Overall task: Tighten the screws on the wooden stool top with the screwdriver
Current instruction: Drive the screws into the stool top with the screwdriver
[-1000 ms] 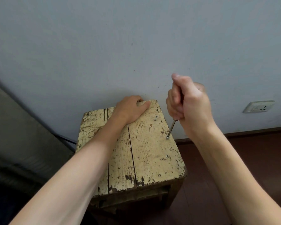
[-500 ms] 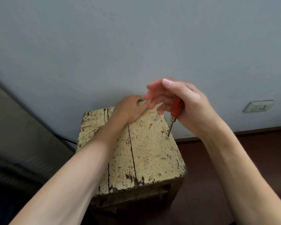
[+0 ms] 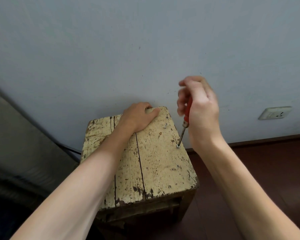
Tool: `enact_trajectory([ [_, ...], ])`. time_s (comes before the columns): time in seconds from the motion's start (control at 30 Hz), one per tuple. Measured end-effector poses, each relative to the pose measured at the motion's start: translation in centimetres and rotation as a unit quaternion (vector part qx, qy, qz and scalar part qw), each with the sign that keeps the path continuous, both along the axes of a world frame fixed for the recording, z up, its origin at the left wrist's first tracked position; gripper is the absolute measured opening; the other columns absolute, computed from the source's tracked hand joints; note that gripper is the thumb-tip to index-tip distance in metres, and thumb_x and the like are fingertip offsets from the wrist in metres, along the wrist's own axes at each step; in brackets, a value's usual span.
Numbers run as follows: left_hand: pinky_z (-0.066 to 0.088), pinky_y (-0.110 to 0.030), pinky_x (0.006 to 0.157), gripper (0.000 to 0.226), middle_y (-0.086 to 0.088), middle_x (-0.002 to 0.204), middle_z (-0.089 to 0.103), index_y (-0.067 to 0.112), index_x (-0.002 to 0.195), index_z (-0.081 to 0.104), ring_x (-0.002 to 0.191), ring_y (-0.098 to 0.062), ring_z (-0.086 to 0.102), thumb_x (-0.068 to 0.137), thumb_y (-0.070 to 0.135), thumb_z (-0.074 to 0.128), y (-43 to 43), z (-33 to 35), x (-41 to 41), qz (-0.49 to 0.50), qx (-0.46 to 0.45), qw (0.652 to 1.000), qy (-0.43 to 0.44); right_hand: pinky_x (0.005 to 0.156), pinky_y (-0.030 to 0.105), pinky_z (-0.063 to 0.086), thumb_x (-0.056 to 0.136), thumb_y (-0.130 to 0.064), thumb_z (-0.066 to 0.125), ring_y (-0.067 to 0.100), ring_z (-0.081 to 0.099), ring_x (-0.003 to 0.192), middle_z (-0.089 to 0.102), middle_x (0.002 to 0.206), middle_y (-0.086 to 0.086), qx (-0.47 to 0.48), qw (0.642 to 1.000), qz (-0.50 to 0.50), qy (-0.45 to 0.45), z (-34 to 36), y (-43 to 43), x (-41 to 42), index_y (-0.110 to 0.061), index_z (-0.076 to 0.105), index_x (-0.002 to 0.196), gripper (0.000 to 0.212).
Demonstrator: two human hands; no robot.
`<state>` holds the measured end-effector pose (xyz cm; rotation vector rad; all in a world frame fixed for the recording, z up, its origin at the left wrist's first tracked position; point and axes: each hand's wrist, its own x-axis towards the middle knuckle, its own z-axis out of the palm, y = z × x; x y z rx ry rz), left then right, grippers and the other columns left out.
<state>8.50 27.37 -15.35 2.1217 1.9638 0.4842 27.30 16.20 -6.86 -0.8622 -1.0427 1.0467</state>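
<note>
Since half a second ago, the right hand (image 3: 200,108) has curled its spread fingers back round the red screwdriver (image 3: 187,113). Its tip sits in the middle screw (image 3: 178,146) near the stool top's (image 3: 159,161) right edge. The left hand (image 3: 137,116) grips the far edge. This looks like mid-tightening; next comes another firm, pressed-down turn.

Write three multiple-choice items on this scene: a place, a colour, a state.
1. The screwdriver tip sits: A) on a screw near the right edge of the stool top; B) in mid-air; C) on a hammer.
2. Its handle is: A) blue; B) red; C) green.
3. The left hand: A) hangs free; B) grips the stool top's far edge; C) holds a cloth.
Key: 1 A, the shaft ends on the screw head; 2 B, red shows beside the right hand; 3 B, fingers curl over the edge.
</note>
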Motion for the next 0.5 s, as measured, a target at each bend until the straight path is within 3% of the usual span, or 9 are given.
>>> enact_trajectory([
  [0.03,0.051,-0.038,0.088,0.058,0.009,0.113,0.071,0.034,0.114,0.069,0.103,-0.02,0.064,0.089,0.078,0.043,0.0,0.0,0.0,0.0,0.003,1.0,-0.001,0.06,0.02,0.045,0.1,-0.024,0.054,0.011,0.057,0.068,0.062,0.082,-0.001,0.015,0.999,0.036,-0.028,0.2,0.2,0.4,-0.022,0.066,0.101,0.012],
  [0.07,0.052,-0.039,0.089,0.06,0.008,0.113,0.071,0.034,0.115,0.069,0.103,-0.02,0.065,0.088,0.08,0.041,0.0,0.1,0.0,0.0,0.002,1.0,-0.001,0.069,0.022,0.048,0.097,-0.024,0.055,0.012,0.063,0.078,0.068,0.093,0.001,0.028,0.996,0.076,-0.046,0.3,0.6,1.0,-0.023,0.067,0.111,0.019],
  [0.13,0.053,-0.042,0.091,0.071,0.006,0.117,0.07,0.034,0.12,0.067,0.104,-0.022,0.065,0.084,0.085,0.033,-0.2,0.3,0.2,-0.012,-0.012,1.0,0.008,0.072,0.028,0.053,0.1,-0.026,0.052,0.019,0.071,0.081,0.076,0.099,0.008,0.043,0.978,0.196,-0.048,0.5,1.0,2.1,-0.02,0.073,0.114,0.025],
  [0.23,0.052,-0.038,0.083,0.073,0.008,0.106,0.069,0.034,0.108,0.066,0.096,-0.021,0.064,0.073,0.084,0.026,-0.2,0.3,0.1,-0.015,-0.026,0.999,0.01,0.054,0.041,0.045,0.107,-0.036,0.046,0.024,0.062,0.05,0.071,0.062,0.009,0.03,0.954,0.286,-0.087,0.6,0.6,2.5,-0.02,0.075,0.07,0.049],
  [0.3,0.045,-0.034,0.075,0.063,0.012,0.101,0.067,0.035,0.107,0.067,0.093,-0.018,0.062,0.08,0.081,0.033,-0.1,0.1,0.0,-0.001,-0.007,1.0,0.0,0.047,0.035,0.032,0.105,-0.035,0.048,0.02,0.039,0.037,0.049,0.041,0.001,0.036,0.962,0.258,-0.087,0.3,0.5,2.1,-0.022,0.056,0.05,0.058],
  [0.37,0.043,-0.034,0.074,0.056,0.011,0.103,0.069,0.034,0.109,0.069,0.092,-0.018,0.062,0.087,0.078,0.04,0.1,-0.1,0.0,0.001,0.004,1.0,0.001,0.043,0.022,0.023,0.101,-0.03,0.05,0.014,0.023,0.036,0.033,0.038,-0.005,0.024,0.97,0.238,-0.031,0.3,0.4,1.6,-0.023,0.043,0.045,0.057],
  [0.5,0.049,-0.036,0.083,0.058,0.011,0.109,0.071,0.034,0.113,0.07,0.098,-0.017,0.064,0.087,0.078,0.041,0.3,-0.3,-0.1,-0.002,0.003,1.0,-0.002,0.042,0.02,0.016,0.104,-0.027,0.052,0.01,0.018,0.041,0.023,0.048,-0.006,-0.013,0.996,0.057,0.072,0.1,-0.3,0.1,-0.024,0.025,0.056,0.055],
])
